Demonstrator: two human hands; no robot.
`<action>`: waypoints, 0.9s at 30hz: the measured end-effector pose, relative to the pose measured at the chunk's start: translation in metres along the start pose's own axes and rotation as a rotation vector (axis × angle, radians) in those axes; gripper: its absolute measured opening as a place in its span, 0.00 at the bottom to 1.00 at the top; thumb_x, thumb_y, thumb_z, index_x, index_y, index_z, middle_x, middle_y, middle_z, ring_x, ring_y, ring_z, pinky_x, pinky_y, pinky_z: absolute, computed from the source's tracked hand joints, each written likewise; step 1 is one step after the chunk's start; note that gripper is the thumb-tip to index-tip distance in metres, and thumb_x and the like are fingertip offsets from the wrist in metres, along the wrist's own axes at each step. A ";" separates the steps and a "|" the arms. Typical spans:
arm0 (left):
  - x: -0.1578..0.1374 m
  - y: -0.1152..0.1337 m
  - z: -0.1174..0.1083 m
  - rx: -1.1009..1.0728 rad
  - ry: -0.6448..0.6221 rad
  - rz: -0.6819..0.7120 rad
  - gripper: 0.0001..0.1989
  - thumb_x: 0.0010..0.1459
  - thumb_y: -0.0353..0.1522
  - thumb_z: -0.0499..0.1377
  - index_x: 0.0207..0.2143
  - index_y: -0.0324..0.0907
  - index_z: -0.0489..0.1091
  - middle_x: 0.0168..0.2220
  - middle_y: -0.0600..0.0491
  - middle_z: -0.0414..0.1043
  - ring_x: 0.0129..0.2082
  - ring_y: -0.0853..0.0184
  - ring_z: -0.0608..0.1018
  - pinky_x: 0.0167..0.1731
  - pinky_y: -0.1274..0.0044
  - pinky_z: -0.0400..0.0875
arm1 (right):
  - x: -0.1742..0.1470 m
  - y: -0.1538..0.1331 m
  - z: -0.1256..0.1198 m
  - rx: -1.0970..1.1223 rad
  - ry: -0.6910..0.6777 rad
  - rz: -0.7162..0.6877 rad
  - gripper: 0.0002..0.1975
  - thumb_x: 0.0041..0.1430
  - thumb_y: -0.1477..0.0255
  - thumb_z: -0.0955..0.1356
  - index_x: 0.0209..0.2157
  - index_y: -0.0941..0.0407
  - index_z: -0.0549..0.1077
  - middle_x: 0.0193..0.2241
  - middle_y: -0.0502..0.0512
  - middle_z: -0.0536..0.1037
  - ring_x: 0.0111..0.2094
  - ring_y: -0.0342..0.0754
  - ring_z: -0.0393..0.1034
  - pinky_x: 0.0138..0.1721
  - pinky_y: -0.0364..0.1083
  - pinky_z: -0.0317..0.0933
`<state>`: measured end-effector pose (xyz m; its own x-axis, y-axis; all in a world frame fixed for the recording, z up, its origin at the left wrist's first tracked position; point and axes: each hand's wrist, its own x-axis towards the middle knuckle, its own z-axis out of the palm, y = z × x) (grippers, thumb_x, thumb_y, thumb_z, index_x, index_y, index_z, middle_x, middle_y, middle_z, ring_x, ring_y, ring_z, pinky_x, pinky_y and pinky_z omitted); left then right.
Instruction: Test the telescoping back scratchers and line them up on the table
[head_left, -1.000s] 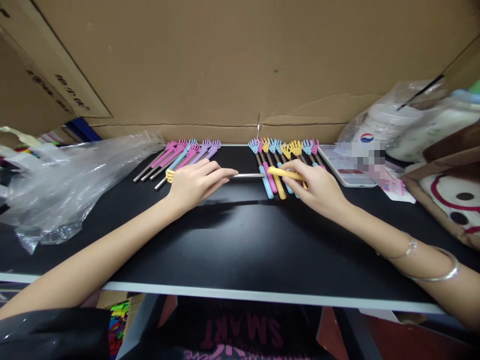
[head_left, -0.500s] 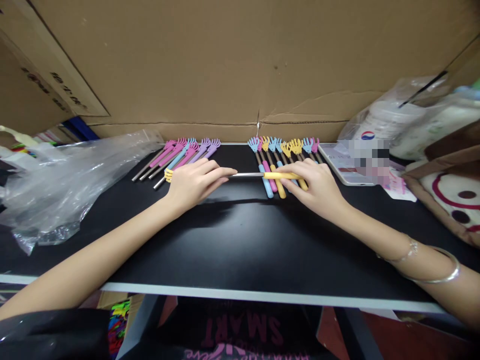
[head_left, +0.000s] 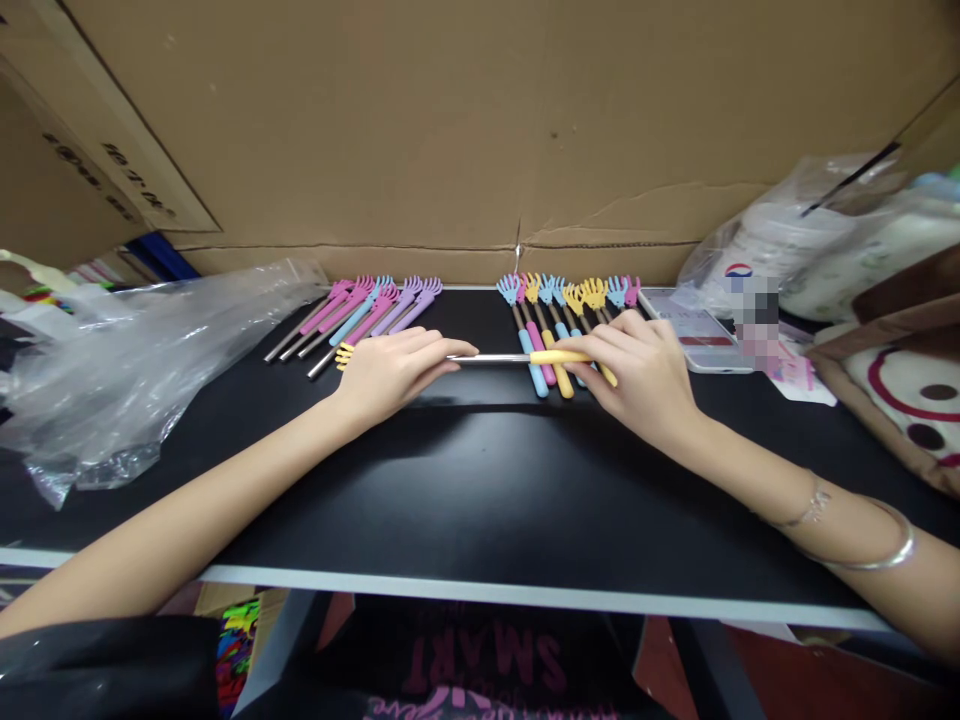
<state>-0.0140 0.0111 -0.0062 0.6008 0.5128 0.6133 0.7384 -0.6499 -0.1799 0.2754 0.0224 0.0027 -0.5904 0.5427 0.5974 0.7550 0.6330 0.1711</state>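
A yellow back scratcher [head_left: 495, 358] with a metal rod lies level between my two hands, above the black table. My left hand [head_left: 390, 375] is closed around its claw end; yellow claw tips poke out on the left side of the hand. My right hand [head_left: 641, 375] pinches the yellow grip at the other end. Behind my left hand lie pink, blue and purple back scratchers [head_left: 367, 308], their bare metal rods showing. Beyond and beside my right hand rests a row of back scratchers [head_left: 551, 345] with coloured grips, partly hidden by that hand.
A clear plastic bag [head_left: 142, 370] lies on the table [head_left: 480, 500] at left. At right are a phone [head_left: 694, 335], a bagged cup [head_left: 780, 240] and a brown plush-like item [head_left: 907, 390]. A cardboard wall [head_left: 420, 130] closes the back.
Both hands and the yellow back scratcher have shifted slightly downward in view. My left fingers sit a little differently along the metal rod; the loose back scratchers lie as before.
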 end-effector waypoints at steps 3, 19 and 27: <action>-0.001 0.000 0.001 -0.109 -0.081 -0.045 0.13 0.66 0.37 0.48 0.47 0.47 0.70 0.37 0.58 0.76 0.34 0.74 0.77 0.28 0.82 0.61 | -0.002 0.002 0.000 -0.057 0.021 -0.043 0.16 0.65 0.63 0.59 0.43 0.51 0.74 0.29 0.53 0.77 0.36 0.50 0.61 0.35 0.50 0.45; -0.003 -0.002 0.003 -0.021 0.004 -0.002 0.14 0.65 0.36 0.51 0.50 0.51 0.71 0.30 0.57 0.73 0.25 0.76 0.71 0.22 0.82 0.55 | 0.002 0.004 -0.001 -0.043 -0.044 -0.060 0.19 0.65 0.61 0.56 0.42 0.54 0.74 0.26 0.54 0.75 0.31 0.48 0.61 0.30 0.48 0.44; -0.003 -0.006 0.002 0.203 0.094 0.111 0.15 0.63 0.34 0.54 0.51 0.56 0.69 0.29 0.57 0.75 0.26 0.74 0.72 0.23 0.80 0.57 | 0.001 0.007 0.003 0.181 -0.143 -0.030 0.22 0.66 0.60 0.54 0.40 0.54 0.74 0.31 0.54 0.77 0.31 0.45 0.68 0.30 0.44 0.53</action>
<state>-0.0197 0.0144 -0.0087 0.6572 0.3839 0.6486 0.7217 -0.5686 -0.3947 0.2791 0.0293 0.0025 -0.6559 0.5865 0.4752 0.6805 0.7318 0.0360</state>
